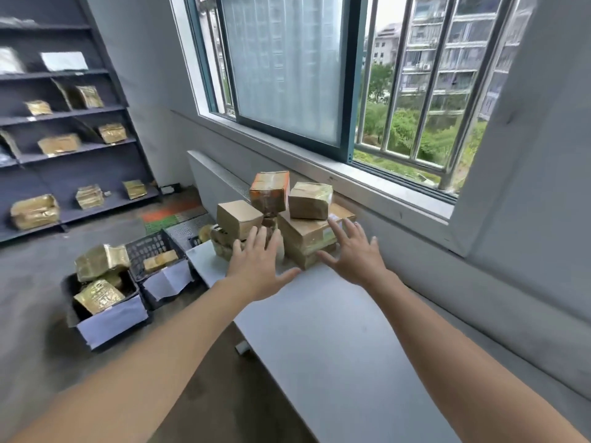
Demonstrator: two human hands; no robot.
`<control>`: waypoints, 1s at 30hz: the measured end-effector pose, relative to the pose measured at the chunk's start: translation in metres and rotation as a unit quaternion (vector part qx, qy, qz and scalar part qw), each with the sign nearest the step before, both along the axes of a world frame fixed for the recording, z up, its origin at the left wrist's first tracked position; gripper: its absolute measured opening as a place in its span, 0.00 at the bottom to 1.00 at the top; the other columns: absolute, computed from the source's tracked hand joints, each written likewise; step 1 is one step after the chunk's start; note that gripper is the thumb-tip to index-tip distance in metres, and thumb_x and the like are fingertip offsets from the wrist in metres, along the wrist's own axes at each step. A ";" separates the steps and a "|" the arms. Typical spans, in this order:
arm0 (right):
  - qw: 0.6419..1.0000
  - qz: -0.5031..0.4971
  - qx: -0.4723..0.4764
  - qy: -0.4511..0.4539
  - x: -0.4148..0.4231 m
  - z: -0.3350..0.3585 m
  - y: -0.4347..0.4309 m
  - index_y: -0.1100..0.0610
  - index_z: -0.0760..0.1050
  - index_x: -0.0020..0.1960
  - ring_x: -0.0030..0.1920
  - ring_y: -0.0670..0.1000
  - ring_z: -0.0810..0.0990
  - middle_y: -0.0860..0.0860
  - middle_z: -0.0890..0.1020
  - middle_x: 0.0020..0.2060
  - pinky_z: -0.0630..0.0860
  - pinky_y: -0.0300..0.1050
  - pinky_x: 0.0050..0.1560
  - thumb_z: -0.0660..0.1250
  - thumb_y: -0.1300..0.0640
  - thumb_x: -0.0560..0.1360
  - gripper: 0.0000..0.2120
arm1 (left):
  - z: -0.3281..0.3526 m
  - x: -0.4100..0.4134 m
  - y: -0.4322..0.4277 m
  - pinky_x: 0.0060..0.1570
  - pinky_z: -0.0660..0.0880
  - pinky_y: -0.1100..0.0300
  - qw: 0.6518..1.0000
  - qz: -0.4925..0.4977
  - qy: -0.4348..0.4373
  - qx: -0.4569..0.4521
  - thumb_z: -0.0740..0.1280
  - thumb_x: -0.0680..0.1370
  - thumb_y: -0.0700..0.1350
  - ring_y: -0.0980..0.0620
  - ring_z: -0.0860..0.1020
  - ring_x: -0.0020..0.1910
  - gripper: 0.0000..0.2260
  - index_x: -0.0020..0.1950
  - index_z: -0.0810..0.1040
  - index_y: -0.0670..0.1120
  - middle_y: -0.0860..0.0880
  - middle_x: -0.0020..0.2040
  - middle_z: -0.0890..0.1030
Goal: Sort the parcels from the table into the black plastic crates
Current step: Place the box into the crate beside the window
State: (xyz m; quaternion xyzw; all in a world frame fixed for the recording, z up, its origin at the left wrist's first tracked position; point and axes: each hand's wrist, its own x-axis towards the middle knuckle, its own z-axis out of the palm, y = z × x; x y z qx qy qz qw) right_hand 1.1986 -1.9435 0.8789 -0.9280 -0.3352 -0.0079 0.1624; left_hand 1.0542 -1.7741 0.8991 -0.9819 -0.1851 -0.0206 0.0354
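Observation:
A pile of taped cardboard parcels stands at the far end of the white table (pixel 335 330): a plain brown box (pixel 238 219) on the left, an orange-taped box (pixel 268 191) on top, a tan box (pixel 310 199) beside it, and a large flat box (pixel 307 235) underneath. My left hand (pixel 259 266) reaches out with fingers spread, just in front of the brown box. My right hand (pixel 355 251) is spread open in front of the large flat box. Neither hand holds anything. Two black crates (pixel 105 314) (pixel 156 251) sit on the floor left of the table, each with parcels inside.
A dark shelf unit (pixel 64 123) with several parcels lines the left wall. A window with bars (pixel 415 91) and its sill run behind the table. A white radiator (pixel 217 180) stands under the window. Coloured floor mats (pixel 172 215) lie beyond the crates.

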 end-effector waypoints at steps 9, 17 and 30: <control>1.000 -0.011 -0.007 0.027 0.092 -0.020 0.079 0.41 0.44 0.80 0.79 0.53 0.47 0.51 0.50 0.80 0.51 0.66 0.74 0.58 0.33 0.77 0.38 | -0.024 0.111 0.078 0.77 0.49 0.45 0.997 -0.012 0.001 -0.070 0.53 0.78 0.70 0.46 0.43 0.80 0.42 0.81 0.43 0.46 0.43 0.81 0.46; 0.994 -0.089 0.009 0.066 0.162 -0.049 0.148 0.41 0.48 0.80 0.79 0.53 0.51 0.51 0.55 0.79 0.55 0.65 0.74 0.61 0.35 0.77 0.37 | -0.057 0.216 0.149 0.76 0.51 0.48 0.985 -0.061 -0.022 -0.162 0.57 0.77 0.68 0.45 0.47 0.80 0.42 0.81 0.43 0.47 0.43 0.81 0.49; 0.947 -0.266 0.098 0.151 0.211 -0.075 0.199 0.46 0.53 0.79 0.67 0.56 0.73 0.53 0.76 0.67 0.65 0.60 0.69 0.62 0.44 0.79 0.33 | -0.094 0.312 0.210 0.72 0.62 0.48 0.922 -0.124 0.007 -0.367 0.63 0.78 0.62 0.43 0.64 0.74 0.39 0.81 0.45 0.52 0.48 0.80 0.57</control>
